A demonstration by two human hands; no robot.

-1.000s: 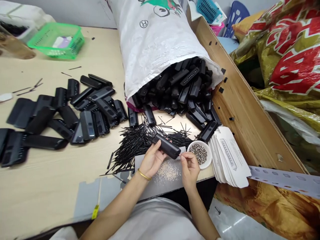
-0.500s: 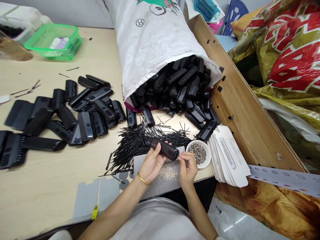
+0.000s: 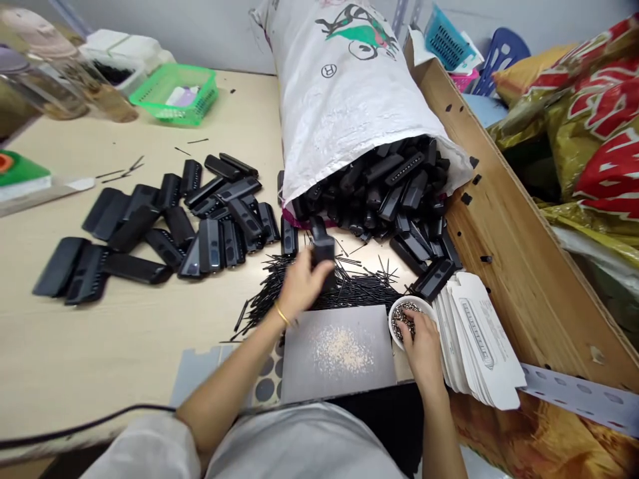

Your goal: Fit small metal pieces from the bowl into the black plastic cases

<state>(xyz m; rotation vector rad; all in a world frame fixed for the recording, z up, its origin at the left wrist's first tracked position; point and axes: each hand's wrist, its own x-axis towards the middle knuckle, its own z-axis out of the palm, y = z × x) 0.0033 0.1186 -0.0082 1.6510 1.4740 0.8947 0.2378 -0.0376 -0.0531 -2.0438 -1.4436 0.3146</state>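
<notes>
My left hand (image 3: 303, 285) is closed around a black plastic casing (image 3: 322, 247), held upright over a heap of thin black pins (image 3: 349, 289). My right hand (image 3: 418, 334) reaches into a small white bowl (image 3: 397, 309) of tiny metal parts, fingertips down among them; whether they pinch anything is hidden. Between the hands lies a grey mat (image 3: 339, 352) sprinkled with fine pale bits.
A big white sack (image 3: 349, 100) spills black casings (image 3: 394, 186) toward me. More casings (image 3: 164, 226) lie spread at left. Folded white cartons (image 3: 474, 339) are stacked at right beside a wooden board (image 3: 509, 219). A green basket (image 3: 174, 93) and bottles stand at the far left.
My left hand has carried the casing away from my right hand, up over the pins. My right hand dropped into the bowl. The view shifted left and tilted.
</notes>
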